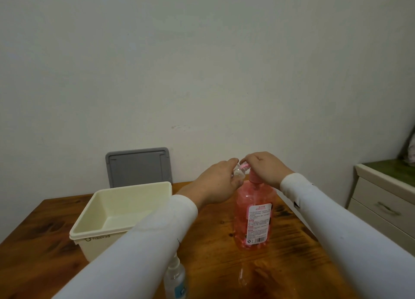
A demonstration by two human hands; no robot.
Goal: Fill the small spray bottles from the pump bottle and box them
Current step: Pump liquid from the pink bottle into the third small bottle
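**Small bottle held at the pump spout**

The pink pump bottle (pixel 252 218) stands upright on the wooden desk (pixel 213 265), its white label facing the camera. The right hand (pixel 266 167) rests palm-down on the pump head (pixel 254 177), fingers curled over it — closed on the head. The left hand (pixel 216 183) holds a small clear bottle (pixel 237 174) tilted, its mouth just beside the pink spout (pixel 311 164); the fingers wrap its body. Whether liquid is flowing cannot be told.

A second small spray bottle (pixel 176 276) with a white sprayer top stands at the near edge of the desk, partly hidden under the left sleeve (pixel 134 249). A third clear bottle (pixel 243 276) lies on the desk in front of the pump bottle, faint against the wood.

The cream plastic box (pixel 125 211) sits open to the left of the pump bottle, nothing visible inside — its grey lid (pixel 138 167) leans upright against the wall (pixel 202 63) behind it. A cabinet with drawers (pixel 381 206) stands at right, apart from the desk.
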